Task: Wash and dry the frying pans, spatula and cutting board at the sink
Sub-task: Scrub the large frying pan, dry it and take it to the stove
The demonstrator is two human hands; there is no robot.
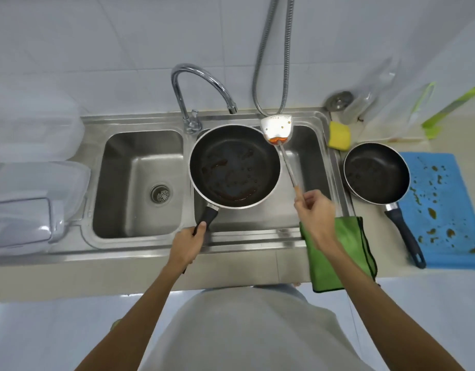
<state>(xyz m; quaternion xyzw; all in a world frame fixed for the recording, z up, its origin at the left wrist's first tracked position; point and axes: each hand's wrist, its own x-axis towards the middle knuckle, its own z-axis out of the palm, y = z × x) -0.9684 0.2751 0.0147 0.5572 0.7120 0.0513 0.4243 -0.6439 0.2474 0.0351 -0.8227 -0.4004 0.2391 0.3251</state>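
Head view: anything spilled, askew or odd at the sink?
Only food mess: brown spatters on the blue cutting board, reddish residue in the large pan and on the spatula. The small pan overlaps the board's edge; green cloth hangs over the counter front.

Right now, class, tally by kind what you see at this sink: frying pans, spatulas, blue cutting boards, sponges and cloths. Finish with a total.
Frying pans: 2 (large pan, small pan)
Spatula: 1
Blue cutting board: 1
Yellow sponge: 1
Green cloth: 1
Total: 6
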